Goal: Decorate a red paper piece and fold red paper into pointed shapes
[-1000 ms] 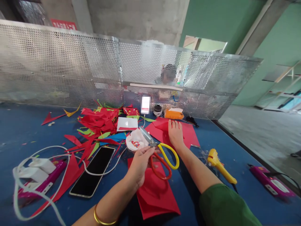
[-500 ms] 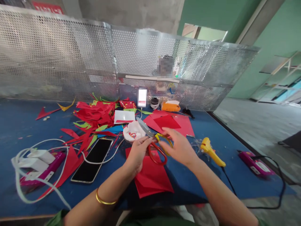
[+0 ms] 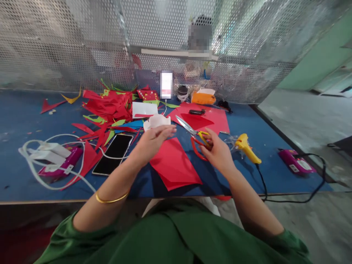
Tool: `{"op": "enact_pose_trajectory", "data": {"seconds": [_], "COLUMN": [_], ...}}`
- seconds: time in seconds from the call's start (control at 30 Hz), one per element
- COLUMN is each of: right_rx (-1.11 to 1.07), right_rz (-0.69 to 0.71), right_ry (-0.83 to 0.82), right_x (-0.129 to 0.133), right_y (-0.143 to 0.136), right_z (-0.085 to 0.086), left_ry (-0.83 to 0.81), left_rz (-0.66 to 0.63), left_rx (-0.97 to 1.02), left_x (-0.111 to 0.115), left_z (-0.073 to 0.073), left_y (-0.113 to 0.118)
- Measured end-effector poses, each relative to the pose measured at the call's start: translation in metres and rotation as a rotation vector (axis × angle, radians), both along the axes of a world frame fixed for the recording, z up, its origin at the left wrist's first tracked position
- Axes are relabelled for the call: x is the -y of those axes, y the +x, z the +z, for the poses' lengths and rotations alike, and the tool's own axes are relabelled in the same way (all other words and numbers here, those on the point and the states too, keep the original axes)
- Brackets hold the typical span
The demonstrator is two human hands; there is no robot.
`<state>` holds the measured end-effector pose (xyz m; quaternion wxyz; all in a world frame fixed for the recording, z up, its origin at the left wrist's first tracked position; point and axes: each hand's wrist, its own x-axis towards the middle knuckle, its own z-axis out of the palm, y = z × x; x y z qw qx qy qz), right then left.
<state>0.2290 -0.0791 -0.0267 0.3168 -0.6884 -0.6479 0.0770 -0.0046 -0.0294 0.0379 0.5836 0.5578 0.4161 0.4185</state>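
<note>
A pair of scissors (image 3: 186, 125) with one red and one yellow handle loop is in my right hand (image 3: 218, 152), whose fingers are at the loops. The blades point away to the upper left, slightly apart. My left hand (image 3: 154, 143) holds nothing, its fingers stretched out to the right in front of a white scalloped bowl (image 3: 156, 121). A folded red sheet (image 3: 176, 167) lies between my hands near the table's front edge. Behind the scissors, a small black object (image 3: 196, 112) lies on a larger red sheet (image 3: 220, 119) with a darker red piece.
Red and green scraps (image 3: 108, 106) are heaped at the back left. A phone (image 3: 114, 154), white cables and a purple power strip (image 3: 64, 163) lie left. To the right are a yellow glue gun (image 3: 247, 148) and another purple strip (image 3: 298, 161). A perforated metal screen (image 3: 79, 47) stands behind.
My left hand has let go of the scissors and moved left. The scissors have shifted right in my right hand. The view has tilted down, and a black object now shows on the red sheet.
</note>
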Motion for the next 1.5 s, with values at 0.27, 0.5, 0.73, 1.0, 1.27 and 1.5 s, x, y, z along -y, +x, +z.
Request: {"op": "enact_pose_trajectory", "data": {"seconds": [0.27, 0.5, 0.73, 1.0, 1.27, 1.5], "right_rx": [0.297, 0.181, -0.131, -0.098, 0.024, 0.044], "right_rz": [-0.137, -0.013, 0.198, 0.033, 0.044, 0.062], "right_ry": [-0.149, 0.094, -0.112, -0.114, -0.064, -0.078], "right_x": [0.005, 0.033, 0.082, 0.080, 0.082, 0.080], "right_y": [0.021, 0.015, -0.018, -0.026, -0.029, -0.028], "right_z": [-0.025, -0.016, -0.023, -0.039, -0.040, -0.038], "left_ry": [0.302, 0.755, 0.752, 0.630, 0.755, 1.240], "left_rz": [-0.085, -0.233, -0.232, -0.070, -0.019, -0.235], "left_rx": [-0.491, -0.707, -0.816, -0.931, -1.033, -0.898], "left_x": [0.044, 0.031, 0.024, 0.027, 0.028, 0.053], "left_z": [-0.047, -0.081, -0.081, -0.086, -0.088, -0.089], "left_y": [-0.072, -0.073, -0.061, -0.053, -0.052, -0.038]}}
